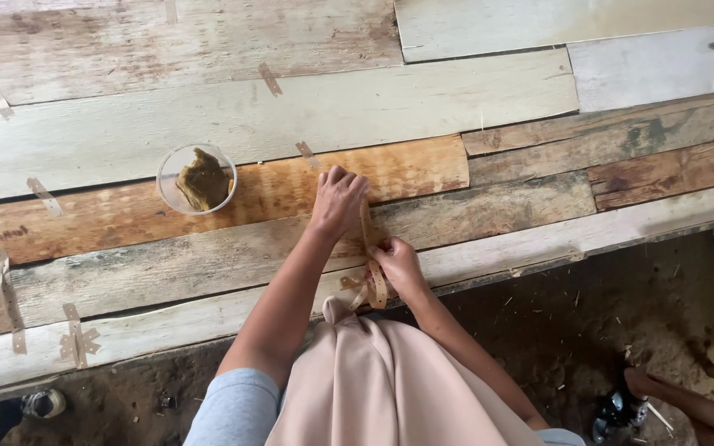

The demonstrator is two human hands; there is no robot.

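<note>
A rough plank table [456,124] already carries several stuck-down strips [9,297] at far left. Near its front edge, the left hand [338,201] presses a tan strip [368,227] flat, fingers together; the right hand [397,263] pinches its loose end.

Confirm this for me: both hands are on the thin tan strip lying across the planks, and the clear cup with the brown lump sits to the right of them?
Not quite. In the head view the clear cup with the brown lump sits to the left of the hands, not the right. Left hand and right hand are both on the tan strip.
</note>
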